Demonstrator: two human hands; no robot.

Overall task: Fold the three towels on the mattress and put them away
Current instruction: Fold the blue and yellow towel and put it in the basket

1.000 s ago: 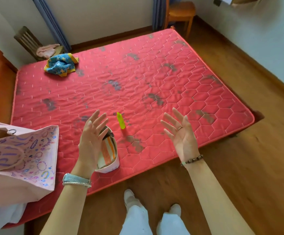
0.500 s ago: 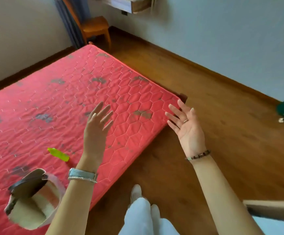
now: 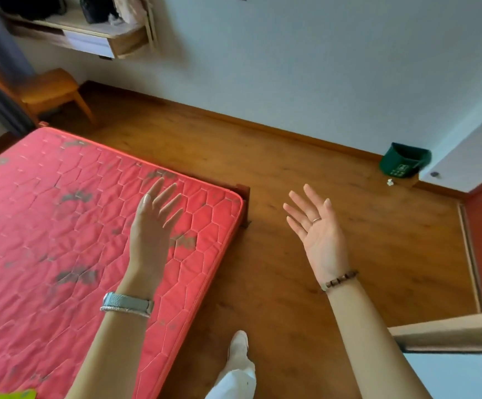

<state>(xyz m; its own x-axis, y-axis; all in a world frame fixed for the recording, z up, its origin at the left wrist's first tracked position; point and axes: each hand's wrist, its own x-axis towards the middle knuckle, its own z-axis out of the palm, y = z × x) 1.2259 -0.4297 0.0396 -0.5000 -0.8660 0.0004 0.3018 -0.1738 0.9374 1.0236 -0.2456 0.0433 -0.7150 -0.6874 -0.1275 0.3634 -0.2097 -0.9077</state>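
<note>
The red quilted mattress (image 3: 61, 226) fills the left half of the view, its right corner near the middle. No towel shows on it in this frame. My left hand (image 3: 153, 223) is raised above the mattress corner, fingers straight and spread, holding nothing. My right hand (image 3: 317, 228) is raised over the wooden floor to the right of the mattress, palm facing me, fingers spread, also holding nothing.
A wooden stool (image 3: 50, 90) stands at the far corner of the mattress, below a wall shelf (image 3: 90, 33) with bags on it. A green bin (image 3: 405, 161) sits on the floor by the right wall. A yellow-green object (image 3: 12, 394) peeks in at the bottom left. Wooden furniture edge (image 3: 449, 332) at bottom right.
The view has swung right: the paper bag, the striped container and the blue towel have left the frame, and the shelf, bin and door have come in. Both hands stay raised and spread.
</note>
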